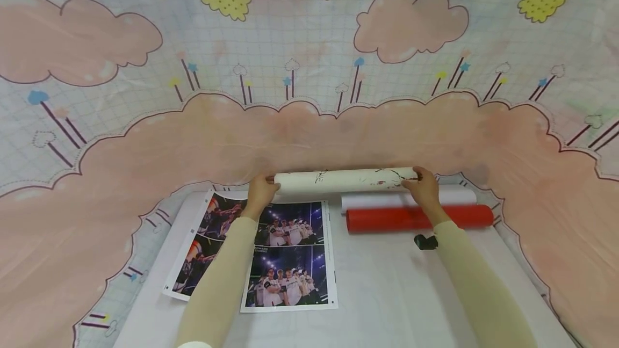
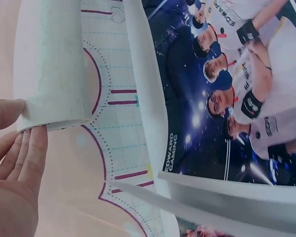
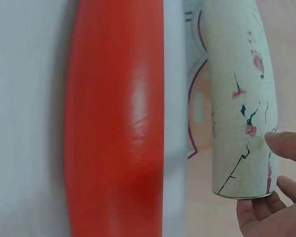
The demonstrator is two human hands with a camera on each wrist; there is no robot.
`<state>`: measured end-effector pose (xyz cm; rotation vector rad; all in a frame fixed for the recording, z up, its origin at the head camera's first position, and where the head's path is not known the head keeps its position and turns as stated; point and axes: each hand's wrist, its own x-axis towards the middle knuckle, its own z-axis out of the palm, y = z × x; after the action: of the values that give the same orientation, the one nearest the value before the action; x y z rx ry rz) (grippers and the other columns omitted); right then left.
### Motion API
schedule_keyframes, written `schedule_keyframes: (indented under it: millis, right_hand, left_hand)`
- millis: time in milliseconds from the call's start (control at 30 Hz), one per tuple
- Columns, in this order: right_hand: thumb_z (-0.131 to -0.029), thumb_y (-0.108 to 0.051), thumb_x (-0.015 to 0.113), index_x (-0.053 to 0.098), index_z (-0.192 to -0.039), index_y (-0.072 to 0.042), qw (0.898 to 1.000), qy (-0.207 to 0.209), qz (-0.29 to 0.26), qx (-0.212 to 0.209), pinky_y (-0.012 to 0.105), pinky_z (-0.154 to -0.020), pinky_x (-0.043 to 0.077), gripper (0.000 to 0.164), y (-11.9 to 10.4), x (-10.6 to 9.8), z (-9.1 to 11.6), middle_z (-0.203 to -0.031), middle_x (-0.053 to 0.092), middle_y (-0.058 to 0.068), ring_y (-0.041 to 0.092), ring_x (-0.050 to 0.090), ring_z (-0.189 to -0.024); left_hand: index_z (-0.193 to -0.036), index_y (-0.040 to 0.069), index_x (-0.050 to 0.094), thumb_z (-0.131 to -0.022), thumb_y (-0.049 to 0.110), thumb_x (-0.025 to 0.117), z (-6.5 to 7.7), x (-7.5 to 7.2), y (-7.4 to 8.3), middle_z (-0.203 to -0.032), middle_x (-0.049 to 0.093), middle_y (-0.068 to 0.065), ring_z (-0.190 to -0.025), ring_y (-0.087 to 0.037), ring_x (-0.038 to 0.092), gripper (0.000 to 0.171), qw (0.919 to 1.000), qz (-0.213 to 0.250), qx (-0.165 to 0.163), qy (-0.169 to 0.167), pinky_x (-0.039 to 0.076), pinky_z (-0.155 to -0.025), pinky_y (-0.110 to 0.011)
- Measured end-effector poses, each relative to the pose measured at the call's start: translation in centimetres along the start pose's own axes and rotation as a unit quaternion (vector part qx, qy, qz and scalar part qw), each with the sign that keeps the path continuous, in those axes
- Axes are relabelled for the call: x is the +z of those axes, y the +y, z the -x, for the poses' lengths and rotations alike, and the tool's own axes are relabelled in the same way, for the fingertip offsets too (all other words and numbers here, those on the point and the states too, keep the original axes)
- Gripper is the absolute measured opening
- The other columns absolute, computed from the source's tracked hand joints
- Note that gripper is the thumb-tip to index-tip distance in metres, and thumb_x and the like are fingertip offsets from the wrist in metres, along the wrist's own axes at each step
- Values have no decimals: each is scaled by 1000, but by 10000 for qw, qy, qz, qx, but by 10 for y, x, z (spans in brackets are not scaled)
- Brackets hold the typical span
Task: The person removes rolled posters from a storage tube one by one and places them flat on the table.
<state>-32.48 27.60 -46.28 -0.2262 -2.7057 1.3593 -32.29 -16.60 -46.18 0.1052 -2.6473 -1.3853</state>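
A rolled sheet of off-white paper (image 1: 348, 180) printed with dark branches and red blossoms is held level by both hands near the table's far edge. My left hand (image 1: 261, 195) pinches its left end. In the left wrist view the thumb lies on the outside of the paper roll (image 2: 54, 64) and the fingertips (image 2: 37, 136) are at its open end. At the other end my right hand (image 1: 425, 189) grips the roll. The right wrist view shows that thumb on the outside of the printed roll (image 3: 239, 98), with fingers under its end rim.
Below the right hand lie a red roll (image 1: 391, 219), a white roll (image 1: 456, 195) behind it and a small black object (image 1: 425, 242). Two overlapping printed photo sheets (image 1: 290, 278) lie at left on the white table (image 1: 387, 294). A cloud-patterned cloth (image 1: 309, 138) surrounds the table.
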Motion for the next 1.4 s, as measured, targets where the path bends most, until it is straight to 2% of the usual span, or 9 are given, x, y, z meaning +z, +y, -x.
schedule_keyframes:
  millis: [233,333,600,667,767,867,1033,1233,1400]
  right_hand:
    - [-91,-17,68,41,-147,-1,9985,491,-212,-149,54,-107,42,64,-2,-3,20,-145,45,27,42,44,-132]
    - [-90,-14,70,44,-145,-1,9964,705,-428,-219,52,-107,43,63,0,-5,28,-143,48,25,40,46,-130]
    - [-88,-11,71,46,-144,-1,9919,958,-791,-266,47,-105,43,62,7,-8,52,-141,49,23,36,49,-127]
    - [-88,-12,72,47,-143,-1,9915,1023,-765,-251,40,-103,43,62,9,-10,59,-141,50,22,33,49,-126]
    - [-87,-13,73,49,-142,-4,9916,1098,-667,-142,23,-89,44,61,13,-14,71,-139,51,21,30,51,-118]
    - [-87,-16,73,49,-143,-5,9919,1103,-626,-16,12,-79,38,61,16,-18,84,-138,51,20,29,50,-115]
    - [-88,-19,73,48,-143,-5,9928,1118,-421,60,23,-94,43,62,23,-25,105,-140,49,19,30,47,-124]
    - [-88,-18,73,49,-142,-4,9934,1089,-356,44,33,-103,44,61,33,-27,127,-139,49,18,29,47,-125]
    - [-90,-21,71,48,-143,-4,9949,978,-183,146,50,-109,40,60,45,-30,147,-140,48,18,31,44,-127]
  left_hand:
    - [-126,-6,61,-85,6,67,13,-7,2,-119,66,-26,-110,-37,66,43,9995,76,282,95,55,-93,-44]
    - [-127,-5,61,-86,6,68,25,-9,5,-120,67,-25,-108,-36,67,43,9992,100,376,131,56,-91,-44]
    - [-121,0,67,-86,11,71,60,-10,5,-103,73,-23,-94,-33,72,37,9983,52,418,402,59,-80,-44]
    - [-121,2,68,-85,11,71,69,-9,6,-102,73,-22,-92,-33,72,37,9983,77,372,443,59,-78,-44]
    - [-120,4,69,-85,12,72,83,-5,8,-101,74,-21,-90,-32,73,37,9982,91,329,491,59,-75,-42]
    - [-120,5,69,-84,13,73,99,-3,8,-100,74,-20,-88,-31,73,37,9980,126,301,536,60,-75,-42]
    - [-120,4,69,-83,10,74,122,-1,11,-99,74,-20,-87,-32,74,38,9970,297,441,562,60,-73,-41]
    - [-121,1,68,-83,6,74,151,0,8,-105,73,-18,-90,-29,73,38,9952,294,764,530,61,-75,-37]
    - [-118,4,69,-82,5,76,173,4,2,-102,74,-13,-84,-24,72,38,9948,303,877,418,60,-72,-33]
